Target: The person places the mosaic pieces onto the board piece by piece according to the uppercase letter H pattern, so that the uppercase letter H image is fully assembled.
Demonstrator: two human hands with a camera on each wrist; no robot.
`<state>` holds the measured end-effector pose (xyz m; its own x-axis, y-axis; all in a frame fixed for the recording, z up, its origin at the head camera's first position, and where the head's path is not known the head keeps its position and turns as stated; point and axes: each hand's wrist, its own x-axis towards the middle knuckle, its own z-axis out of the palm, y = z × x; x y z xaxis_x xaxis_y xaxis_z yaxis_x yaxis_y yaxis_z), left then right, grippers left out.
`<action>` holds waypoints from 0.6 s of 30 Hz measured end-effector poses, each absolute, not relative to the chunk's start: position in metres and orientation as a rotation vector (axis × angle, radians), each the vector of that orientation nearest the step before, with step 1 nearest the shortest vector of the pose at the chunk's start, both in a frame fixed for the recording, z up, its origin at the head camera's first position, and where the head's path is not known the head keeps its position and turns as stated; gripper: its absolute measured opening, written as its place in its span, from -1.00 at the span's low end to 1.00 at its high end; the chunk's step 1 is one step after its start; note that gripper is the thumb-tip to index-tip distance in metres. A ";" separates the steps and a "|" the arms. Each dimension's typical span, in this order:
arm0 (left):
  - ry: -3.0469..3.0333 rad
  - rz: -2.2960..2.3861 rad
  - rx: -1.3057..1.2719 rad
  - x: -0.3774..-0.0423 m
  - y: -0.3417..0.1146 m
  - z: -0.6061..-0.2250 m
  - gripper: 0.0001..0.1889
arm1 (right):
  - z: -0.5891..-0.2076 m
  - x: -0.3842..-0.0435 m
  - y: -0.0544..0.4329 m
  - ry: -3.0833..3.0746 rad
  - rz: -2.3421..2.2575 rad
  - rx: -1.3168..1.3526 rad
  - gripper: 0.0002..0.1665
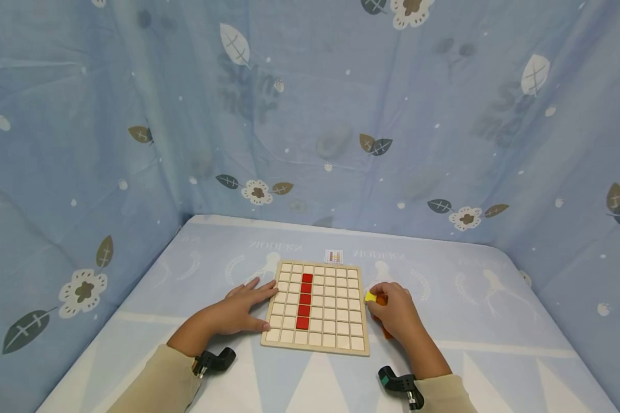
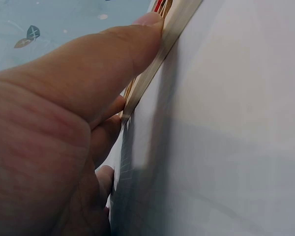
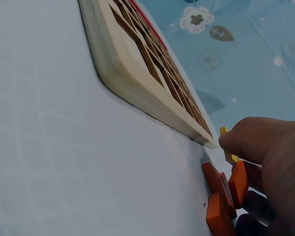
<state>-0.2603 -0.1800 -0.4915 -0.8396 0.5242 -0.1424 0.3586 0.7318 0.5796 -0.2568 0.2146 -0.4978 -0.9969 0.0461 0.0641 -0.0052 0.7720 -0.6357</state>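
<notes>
A square wooden grid board (image 1: 315, 347) lies on the table, with several red tiles (image 1: 303, 310) in one column and pale cells around them. My left hand (image 1: 237, 310) spreads along the board's left side, thumb and fingertips touching its edge. Just off the right edge, my right hand (image 1: 396, 312) pinches a yellow tile (image 1: 370, 296) between thumb and finger. Several orange tiles (image 3: 220, 216) sit under and beside that hand, partly hidden by it in the head view. One orange tile (image 3: 239, 183) stands tilted against its fingers in the right wrist view.
A small printed card (image 1: 333, 256) with a grid pattern lies behind the board's far edge. The table (image 1: 475, 373) has a pale patterned cover. Blue printed curtains (image 1: 310, 115) close off the back and both sides. Each wrist wears a black camera mount (image 1: 400, 383).
</notes>
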 end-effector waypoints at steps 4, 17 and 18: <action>2.639 0.796 0.674 -0.260 -0.181 -0.494 -0.02 | -0.498 -0.257 0.214 -2.874 1.070 -0.067 -0.70; 2.648 0.802 0.696 -0.262 -0.181 -0.495 -0.02 | -0.492 -0.259 0.199 -2.855 1.110 0.010 -0.70; 2.649 0.802 0.698 -0.262 -0.181 -0.495 -0.02 | -0.491 -0.259 0.196 -2.854 1.124 0.026 -0.71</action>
